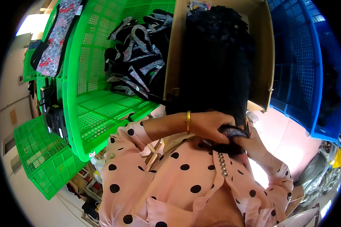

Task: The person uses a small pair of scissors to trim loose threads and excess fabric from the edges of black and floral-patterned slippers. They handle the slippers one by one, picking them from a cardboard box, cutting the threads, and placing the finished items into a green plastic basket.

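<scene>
In front of my chest, both hands close on a small fabric piece [234, 132] with a grey and pink pattern and fluffy black cloth. My left hand [210, 124], with a gold bracelet [188, 122] on its wrist, grips it from the left, fingers bent. From the right, my right hand [250, 143] pinches the same piece near its lower edge. A thin, shiny sliver stands by the right fingers; I cannot make out what it is. Just beyond the hands, a large mass of black cloth [216, 72] fills a cardboard box [262, 56] and hangs over its near side.
At the left stands a green plastic crate [74, 113] with several patterned and black fabric pieces [140, 56] heaped inside. Another patterned piece [57, 41] hangs over its outer rim. Blue crates [297, 64] are at the right. Further green crates [45, 155] stand lower left.
</scene>
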{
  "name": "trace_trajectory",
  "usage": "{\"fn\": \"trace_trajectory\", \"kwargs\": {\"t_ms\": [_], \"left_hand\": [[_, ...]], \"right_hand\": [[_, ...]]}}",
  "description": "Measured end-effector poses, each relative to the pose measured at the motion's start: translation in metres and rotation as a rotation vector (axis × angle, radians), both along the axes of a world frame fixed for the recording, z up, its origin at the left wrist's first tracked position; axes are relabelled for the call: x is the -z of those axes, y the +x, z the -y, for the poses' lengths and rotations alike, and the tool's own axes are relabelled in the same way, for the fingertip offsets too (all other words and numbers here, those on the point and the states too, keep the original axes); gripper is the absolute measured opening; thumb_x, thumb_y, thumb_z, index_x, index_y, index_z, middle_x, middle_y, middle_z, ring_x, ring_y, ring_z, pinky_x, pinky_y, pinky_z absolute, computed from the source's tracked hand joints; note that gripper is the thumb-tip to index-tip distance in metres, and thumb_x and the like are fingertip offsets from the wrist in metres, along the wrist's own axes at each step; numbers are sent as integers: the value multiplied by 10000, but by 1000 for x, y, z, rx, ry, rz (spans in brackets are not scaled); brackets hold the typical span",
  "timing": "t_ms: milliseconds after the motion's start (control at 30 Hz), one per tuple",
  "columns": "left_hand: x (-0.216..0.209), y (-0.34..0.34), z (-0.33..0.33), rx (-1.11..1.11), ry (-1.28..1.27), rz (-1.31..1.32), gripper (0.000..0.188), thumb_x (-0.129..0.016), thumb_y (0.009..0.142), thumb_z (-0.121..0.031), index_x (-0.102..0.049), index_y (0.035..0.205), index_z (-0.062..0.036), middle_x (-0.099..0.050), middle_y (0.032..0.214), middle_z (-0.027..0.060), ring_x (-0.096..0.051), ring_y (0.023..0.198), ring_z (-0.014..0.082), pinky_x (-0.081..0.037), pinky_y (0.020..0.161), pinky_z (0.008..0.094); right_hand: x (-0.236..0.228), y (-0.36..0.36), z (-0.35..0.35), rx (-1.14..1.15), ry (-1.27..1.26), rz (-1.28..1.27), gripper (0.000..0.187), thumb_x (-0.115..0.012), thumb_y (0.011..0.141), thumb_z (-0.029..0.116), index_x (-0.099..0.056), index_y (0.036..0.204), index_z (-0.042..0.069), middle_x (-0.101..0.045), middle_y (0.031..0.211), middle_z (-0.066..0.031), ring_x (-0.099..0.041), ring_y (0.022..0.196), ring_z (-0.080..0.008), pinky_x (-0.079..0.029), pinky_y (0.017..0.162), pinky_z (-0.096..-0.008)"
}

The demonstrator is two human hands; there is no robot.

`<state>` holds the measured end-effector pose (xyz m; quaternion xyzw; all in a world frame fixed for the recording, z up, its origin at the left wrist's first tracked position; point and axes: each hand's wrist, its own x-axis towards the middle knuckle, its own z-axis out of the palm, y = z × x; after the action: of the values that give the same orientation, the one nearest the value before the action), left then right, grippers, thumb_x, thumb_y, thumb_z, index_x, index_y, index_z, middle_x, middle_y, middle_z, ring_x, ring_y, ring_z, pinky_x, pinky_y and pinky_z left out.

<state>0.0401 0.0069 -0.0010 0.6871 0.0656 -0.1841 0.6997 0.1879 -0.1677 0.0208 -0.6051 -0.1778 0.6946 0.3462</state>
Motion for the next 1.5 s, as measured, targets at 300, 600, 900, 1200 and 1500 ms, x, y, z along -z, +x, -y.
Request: {"fn": "trace_trajectory", "kwargs": {"t_ms": [300,600,900,1200,1500], "left_hand": [[63,40,-35,-519,481,191,204,-635,708,-37,-566,897,-2,-583,762,235,-601,709,407,-477,624,407],[37,45,-58,-485,550,308,151,-646,727,6,-567,856,16,-599,771,229,-606,732,406,-482,617,384],[36,25,-58,-318,442,256,248,-665,730,-9,-552,950,4,-591,772,182,-578,667,275,-473,648,328],[25,8,-68,-169,563,408,717,-868,657,-192,-477,1229,-5,-581,1086,136,-583,970,232,-467,874,310],[18,11,-99,-58,353,183,720,-876,645,-161,-482,1229,-15,-587,1115,94,-567,1039,171,-457,927,297]], "right_hand": [[68,28,-101,252,129,276,106,-646,793,64,-582,710,56,-499,621,22,-445,564,-75,-341,514,-243],[40,64,-92,-212,624,504,457,-839,734,286,-625,1002,-16,-539,848,-55,-522,789,-125,-436,689,-275],[37,46,-79,-316,503,580,380,-830,743,241,-631,964,6,-528,918,-91,-531,838,-215,-437,742,-295],[54,51,-94,-216,681,865,232,-752,828,167,-620,888,-14,-508,779,-100,-514,707,-206,-426,632,-329],[47,64,-105,-417,694,557,525,-868,688,209,-594,1089,11,-566,941,-86,-551,863,-208,-459,748,-309]]}}
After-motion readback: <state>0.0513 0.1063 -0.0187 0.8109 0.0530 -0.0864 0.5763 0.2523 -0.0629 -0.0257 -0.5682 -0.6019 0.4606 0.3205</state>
